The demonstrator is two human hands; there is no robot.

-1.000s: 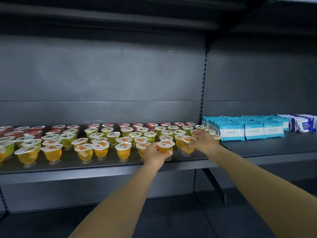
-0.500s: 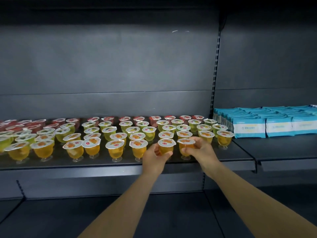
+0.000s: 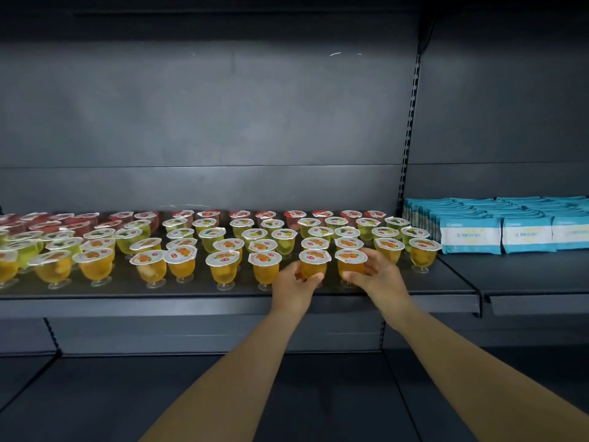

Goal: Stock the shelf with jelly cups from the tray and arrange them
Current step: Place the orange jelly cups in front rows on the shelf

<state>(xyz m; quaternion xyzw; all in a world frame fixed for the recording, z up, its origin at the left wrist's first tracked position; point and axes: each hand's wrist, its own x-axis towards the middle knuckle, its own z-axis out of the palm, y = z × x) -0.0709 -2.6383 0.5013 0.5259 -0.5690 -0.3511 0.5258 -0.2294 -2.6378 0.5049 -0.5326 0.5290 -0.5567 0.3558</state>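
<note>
Several rows of jelly cups stand on the dark shelf (image 3: 191, 293): red at the back, green in the middle, orange in front. My left hand (image 3: 294, 282) grips an orange jelly cup (image 3: 314, 263) in the front row, thumb and fingers curled round its body. Right beside it, my right hand (image 3: 376, 274) holds a second orange jelly cup (image 3: 350, 261) from the right side. Both cups stand upright on the shelf near its front edge. No tray is in view.
Blue and white packets (image 3: 497, 231) fill the neighbouring shelf section to the right, past a slotted upright (image 3: 408, 129). Two more orange cups (image 3: 422, 253) stand right of my hands. A lower dark shelf (image 3: 318, 393) lies beneath my arms.
The view has shifted right and closer. My right hand came back from the cups further right and now holds a front-row cup next to the one in my left hand.
</note>
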